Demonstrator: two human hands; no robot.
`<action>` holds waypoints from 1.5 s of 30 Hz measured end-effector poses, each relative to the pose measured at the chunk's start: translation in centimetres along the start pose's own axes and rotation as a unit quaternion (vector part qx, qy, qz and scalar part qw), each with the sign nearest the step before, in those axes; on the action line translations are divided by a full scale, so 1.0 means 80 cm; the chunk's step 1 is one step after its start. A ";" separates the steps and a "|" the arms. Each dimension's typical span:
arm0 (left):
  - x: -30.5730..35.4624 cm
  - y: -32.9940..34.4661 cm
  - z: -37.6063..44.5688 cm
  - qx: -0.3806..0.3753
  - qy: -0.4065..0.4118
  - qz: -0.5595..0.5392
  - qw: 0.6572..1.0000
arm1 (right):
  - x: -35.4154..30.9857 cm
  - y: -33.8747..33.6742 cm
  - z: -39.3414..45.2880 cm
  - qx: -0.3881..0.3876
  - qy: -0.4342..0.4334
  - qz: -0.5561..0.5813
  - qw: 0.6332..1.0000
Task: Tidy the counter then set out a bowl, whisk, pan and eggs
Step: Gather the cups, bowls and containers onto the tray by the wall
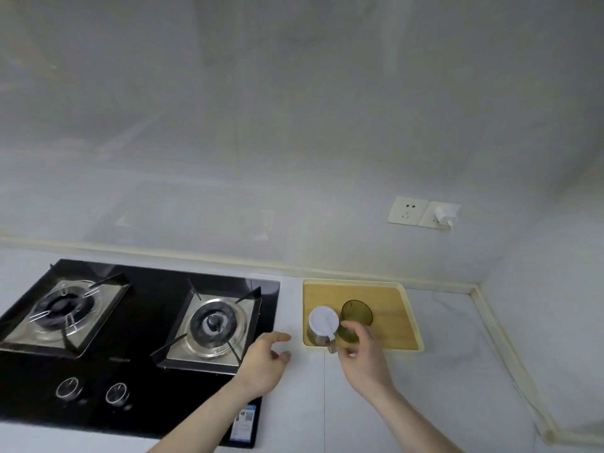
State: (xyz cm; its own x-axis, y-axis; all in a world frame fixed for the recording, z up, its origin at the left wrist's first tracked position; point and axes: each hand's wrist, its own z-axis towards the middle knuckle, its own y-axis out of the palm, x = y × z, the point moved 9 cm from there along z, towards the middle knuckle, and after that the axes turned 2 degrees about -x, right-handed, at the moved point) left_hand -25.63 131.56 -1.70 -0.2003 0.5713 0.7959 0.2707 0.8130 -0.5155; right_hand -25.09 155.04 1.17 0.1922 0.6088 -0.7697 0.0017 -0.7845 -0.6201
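Observation:
A green see-through cup (358, 310) stands on a wooden tray (392, 308) with a pale yellow rim, at the back right of the white counter. Touching the cup's left side is a metal jar with a white lid (323, 320). My right hand (364, 353) reaches in from below, its thumb and fingers curled round the cup's lower part. My left hand (266, 362) hovers over the counter between the stove and the tray, fingers loosely spread, holding nothing. No bowl, whisk, pan or eggs are in view.
A black two-burner gas stove (137, 338) fills the left of the counter, with two knobs at its front. Wall sockets (423, 213) sit above the tray, one with a white plug. The counter ends in a corner at the right.

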 end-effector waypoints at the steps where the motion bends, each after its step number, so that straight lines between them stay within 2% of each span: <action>1: -0.008 -0.025 -0.019 0.023 0.014 0.013 1.000 | -0.019 0.007 -0.007 -0.011 -0.015 0.003 1.000; 5: -0.033 -0.119 -0.096 0.097 0.044 0.056 0.993 | -0.088 0.059 -0.031 -0.095 -0.064 -0.001 0.993; 11: -0.126 -0.252 -0.243 0.218 -0.026 0.042 0.975 | -0.240 0.214 -0.113 -0.269 -0.163 -0.008 0.949; 19: -0.234 -0.407 -0.471 0.352 -0.074 0.035 0.933 | -0.426 0.395 -0.277 -0.387 -0.280 -0.005 0.879; 24: -0.293 -0.487 -0.585 0.406 -0.103 0.045 0.907 | -0.518 0.469 -0.363 -0.424 -0.314 0.014 0.849; 31: -0.354 -0.570 -0.683 0.460 -0.131 0.052 0.877 | -0.613 0.561 -0.430 -0.462 -0.342 0.013 0.818; 36: -0.393 -0.622 -0.715 0.483 -0.152 0.055 0.861 | -0.672 0.628 -0.444 -0.477 -0.351 0.022 0.806; 45: -0.492 -0.778 -0.720 0.513 -0.188 0.042 0.837 | -0.786 0.798 -0.428 -0.515 -0.348 0.022 0.783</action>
State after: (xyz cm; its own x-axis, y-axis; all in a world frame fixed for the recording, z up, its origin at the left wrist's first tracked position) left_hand 19.68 52.02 17.30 -0.5549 0.4702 0.6863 -0.6129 0.3267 -0.7195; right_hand -3.46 62.63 15.21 -0.3674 0.2138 -0.9052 0.8695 -0.2665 -0.4158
